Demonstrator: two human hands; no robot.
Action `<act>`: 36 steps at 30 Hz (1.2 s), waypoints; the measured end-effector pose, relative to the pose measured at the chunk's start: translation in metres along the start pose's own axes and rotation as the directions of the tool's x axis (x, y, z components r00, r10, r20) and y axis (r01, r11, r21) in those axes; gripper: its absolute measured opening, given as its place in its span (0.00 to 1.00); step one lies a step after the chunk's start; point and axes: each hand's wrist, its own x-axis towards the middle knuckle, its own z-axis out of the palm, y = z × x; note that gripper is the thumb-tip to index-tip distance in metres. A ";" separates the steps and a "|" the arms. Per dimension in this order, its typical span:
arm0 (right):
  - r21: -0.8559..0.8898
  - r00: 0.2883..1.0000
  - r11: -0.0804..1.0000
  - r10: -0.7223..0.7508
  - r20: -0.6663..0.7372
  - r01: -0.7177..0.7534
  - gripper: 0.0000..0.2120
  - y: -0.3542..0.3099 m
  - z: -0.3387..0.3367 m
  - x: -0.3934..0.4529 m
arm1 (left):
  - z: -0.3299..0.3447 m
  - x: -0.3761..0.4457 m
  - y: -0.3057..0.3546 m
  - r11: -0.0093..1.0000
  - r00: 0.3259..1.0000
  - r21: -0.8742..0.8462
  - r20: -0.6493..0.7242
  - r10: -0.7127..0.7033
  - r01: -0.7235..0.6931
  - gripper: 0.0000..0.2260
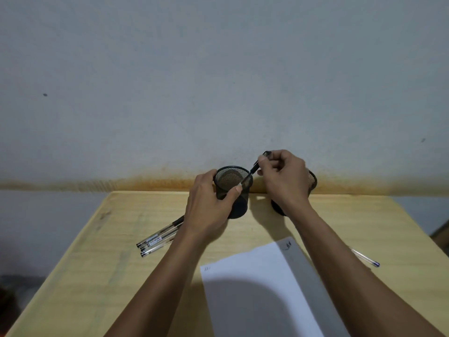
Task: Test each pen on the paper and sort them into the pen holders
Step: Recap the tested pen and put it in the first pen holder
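My left hand grips the side of a black mesh pen holder at the far edge of the wooden table. My right hand pinches a black pen by its upper end, and the pen slants down with its tip inside the holder's mouth. A second black mesh holder stands to the right, mostly hidden behind my right hand. White paper with small scribbles lies near the front. A bundle of clear pens lies to the left.
A single pen with a blue cap lies on the table to the right of my right forearm. The table butts against a grey wall with a rusty stain along its base.
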 end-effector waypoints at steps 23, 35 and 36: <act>-0.114 0.992 0.992 0.074 0.102 -0.062 0.09 0.015 -0.003 -0.015 | 0.004 -0.004 -0.005 1.000 1.000 -0.013 -0.012 0.010 -0.010 0.31; 0.036 0.991 0.995 -0.095 0.093 0.092 0.03 0.000 -0.020 -0.072 | -0.035 -0.040 -0.001 1.000 0.999 -0.029 -0.054 0.010 -0.011 0.29; 0.021 0.984 0.991 -0.131 0.121 0.130 0.02 -0.002 -0.016 -0.079 | -0.044 -0.053 -0.005 1.000 0.997 -0.017 -0.078 0.013 -0.015 0.28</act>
